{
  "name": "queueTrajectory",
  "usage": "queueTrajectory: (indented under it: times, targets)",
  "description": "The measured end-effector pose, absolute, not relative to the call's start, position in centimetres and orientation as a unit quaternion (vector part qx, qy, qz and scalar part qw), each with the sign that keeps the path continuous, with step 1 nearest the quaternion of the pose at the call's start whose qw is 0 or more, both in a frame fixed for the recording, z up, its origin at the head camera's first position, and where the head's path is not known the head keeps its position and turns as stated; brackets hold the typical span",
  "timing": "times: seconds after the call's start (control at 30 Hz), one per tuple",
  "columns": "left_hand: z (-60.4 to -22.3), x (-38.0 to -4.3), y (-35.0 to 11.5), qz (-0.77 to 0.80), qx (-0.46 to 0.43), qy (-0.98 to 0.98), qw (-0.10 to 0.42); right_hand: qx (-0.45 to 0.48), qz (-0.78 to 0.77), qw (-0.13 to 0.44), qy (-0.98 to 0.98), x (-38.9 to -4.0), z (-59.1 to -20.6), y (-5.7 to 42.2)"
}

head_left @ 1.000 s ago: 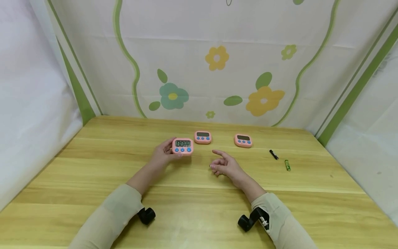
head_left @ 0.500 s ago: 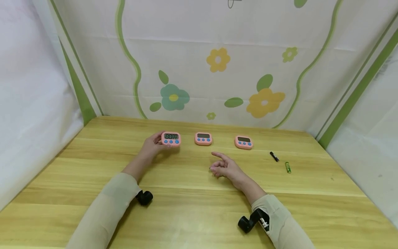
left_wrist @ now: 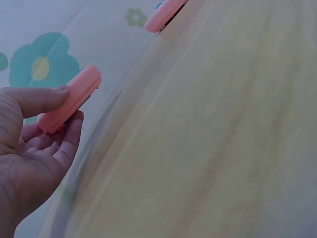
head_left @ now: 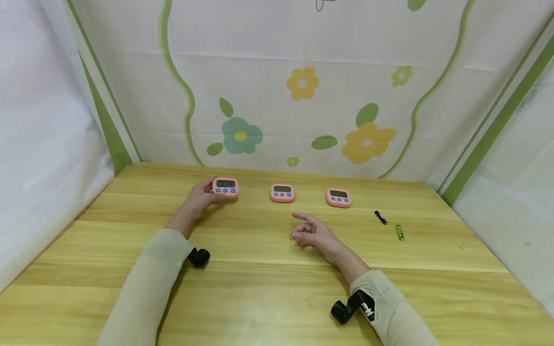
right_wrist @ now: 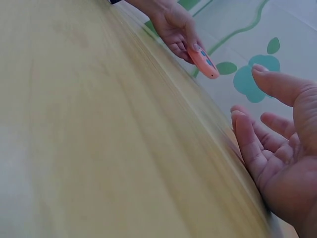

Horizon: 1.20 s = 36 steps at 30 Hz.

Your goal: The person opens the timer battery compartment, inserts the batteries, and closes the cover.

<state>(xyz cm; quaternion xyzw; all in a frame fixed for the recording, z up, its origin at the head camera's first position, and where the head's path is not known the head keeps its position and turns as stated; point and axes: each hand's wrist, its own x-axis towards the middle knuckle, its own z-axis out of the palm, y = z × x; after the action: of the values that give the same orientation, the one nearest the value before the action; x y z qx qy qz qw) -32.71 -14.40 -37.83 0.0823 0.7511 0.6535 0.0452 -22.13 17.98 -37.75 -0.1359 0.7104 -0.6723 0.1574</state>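
Observation:
My left hand [head_left: 200, 197] pinches a pink digital timer [head_left: 225, 187] by its left edge, thumb in front and fingers behind. Its display shows digits above a row of blue buttons. In the left wrist view the timer [left_wrist: 70, 101] is seen edge-on between thumb and fingers, just off the tabletop. A second pink timer [head_left: 282, 193] with a blank display lies to its right, and a third, also blank, timer [head_left: 339, 197] farther right. My right hand [head_left: 318, 235] hovers near the table's middle, fingers loosely bent around nothing.
On the right of the wooden table [head_left: 268, 298] lie a black battery [head_left: 381, 217] and a green battery [head_left: 400, 232]. A white curtain [head_left: 268, 86] with flower prints hangs behind the back edge. Black camera mounts are strapped to both wrists.
My left hand has carried its timer leftward and toward the back, away from the middle timer. The right hand has stayed almost in place.

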Motion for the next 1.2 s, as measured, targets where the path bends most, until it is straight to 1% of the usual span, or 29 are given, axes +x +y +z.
queueTrajectory:
  times: [0.4, 0.57, 0.73, 1.0, 1.2]
  targets:
    - [-38.0, -33.1, -15.6, 0.636, 0.079, 0.764, 0.074, -0.142, -0.667, 0.153, 0.715, -22.3, -38.3, 18.4]
    - [-37.9, -33.2, -15.5, 0.612, 0.083, 0.783, 0.074, -0.149, -0.663, 0.149, 0.719, -22.4, -38.4, 18.5]
    - [-37.8, -33.1, -15.5, 0.607, 0.068, 0.79, 0.059, -0.152, -0.662, 0.147, 0.719, -22.5, -38.3, 18.4]
    - [-38.5, -33.0, -15.5, 0.586, 0.053, 0.808, 0.022, -0.143, -0.667, 0.15, 0.715, -22.5, -38.3, 18.2]
    - [-38.5, -32.7, -15.7, 0.587, 0.047, 0.808, 0.023, -0.147, -0.666, 0.152, 0.715, -22.4, -38.2, 18.1]
